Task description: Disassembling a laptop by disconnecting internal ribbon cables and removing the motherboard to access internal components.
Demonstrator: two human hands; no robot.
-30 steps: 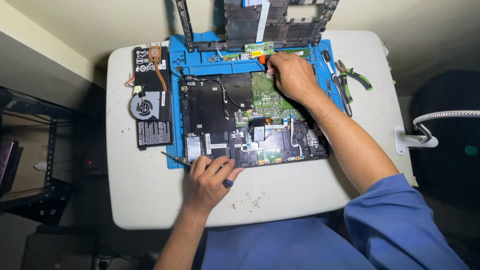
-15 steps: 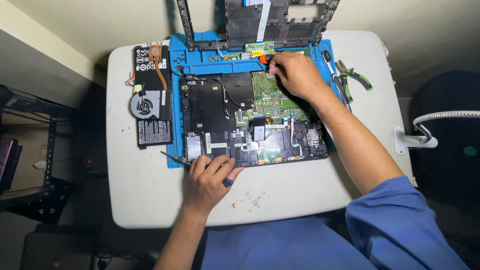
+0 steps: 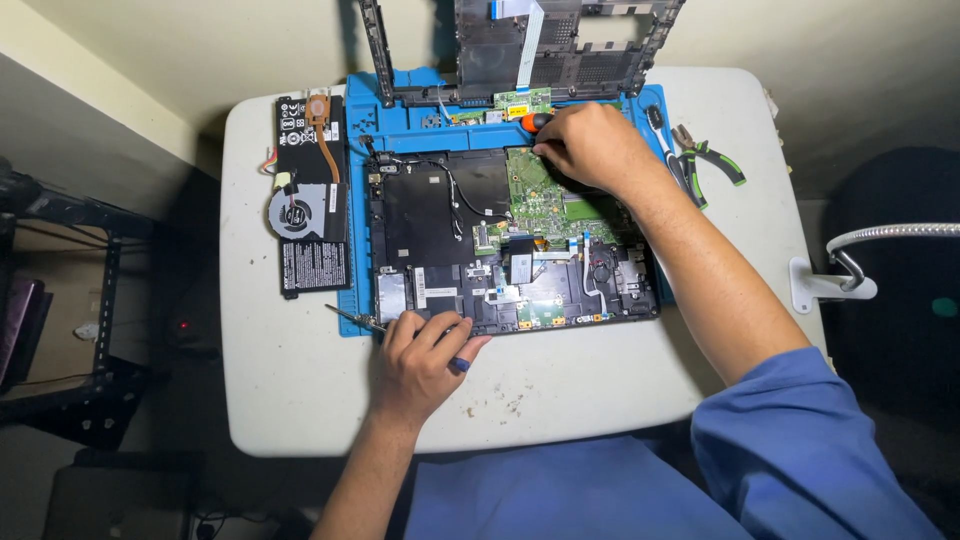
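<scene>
An opened laptop base (image 3: 510,240) with its green circuit board (image 3: 545,200) lies on a blue work mat (image 3: 405,115) on a white table (image 3: 280,390). My right hand (image 3: 590,150) is closed around a screwdriver with an orange and black handle (image 3: 533,121) at the board's far edge. My left hand (image 3: 420,360) rests at the laptop's near left corner and holds a thin blue-ended tool (image 3: 360,320) whose metal tip points left.
A black battery with a fan and copper heat pipe (image 3: 308,195) lies at the mat's left. Pliers with green handles (image 3: 705,160) lie at the right. The laptop's lid frame (image 3: 520,50) stands at the back. A lamp arm (image 3: 860,250) is clamped to the right.
My right hand has shifted slightly along the board's far edge with the screwdriver. My left hand stays put.
</scene>
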